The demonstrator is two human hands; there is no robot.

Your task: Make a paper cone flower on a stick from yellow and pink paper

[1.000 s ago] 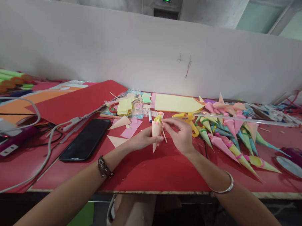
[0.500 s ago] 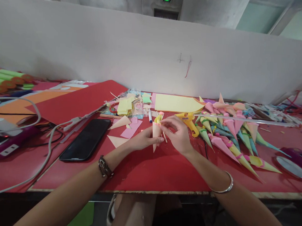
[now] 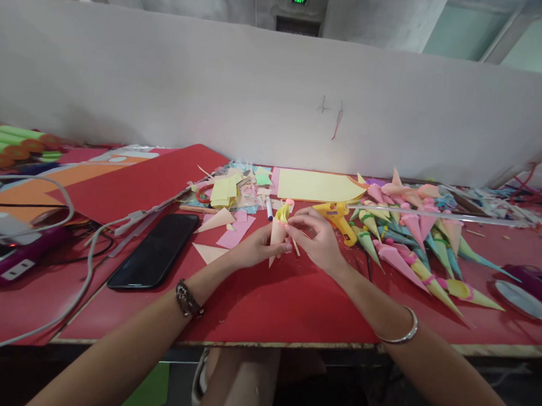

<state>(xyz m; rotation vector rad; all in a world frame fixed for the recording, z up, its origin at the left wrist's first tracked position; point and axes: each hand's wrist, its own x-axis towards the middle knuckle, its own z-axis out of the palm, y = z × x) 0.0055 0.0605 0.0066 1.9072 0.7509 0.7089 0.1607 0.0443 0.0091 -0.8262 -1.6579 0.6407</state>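
Observation:
My left hand (image 3: 260, 247) is closed around a peach paper cone (image 3: 276, 234), which points downward and leans slightly. Yellow, petal-like folds (image 3: 282, 213) rise from its mouth, and a small pink ball (image 3: 289, 202) tops them. Pink trim runs along the cone's rim. The thumb and fingertips of my right hand (image 3: 314, 236) pinch at that rim on the right side; exactly what lies between them is too small to make out. Just beyond my right hand lies a yellow glue gun (image 3: 340, 219). A blue-capped white marker (image 3: 269, 208) rests behind the cone.
Finished-looking paper cones (image 3: 413, 233) are heaped on the right. Peach and pink paper pieces (image 3: 236, 231) and a black phone (image 3: 154, 252) lie left. Farther left are a white cable (image 3: 90, 261) and a purple power strip (image 3: 21, 264). A pale partition (image 3: 240, 94) stands behind.
The cone has tilted a little, its tip shifting left and up. My right fingertips have moved slightly left along with it. Everything else on the table stays put.

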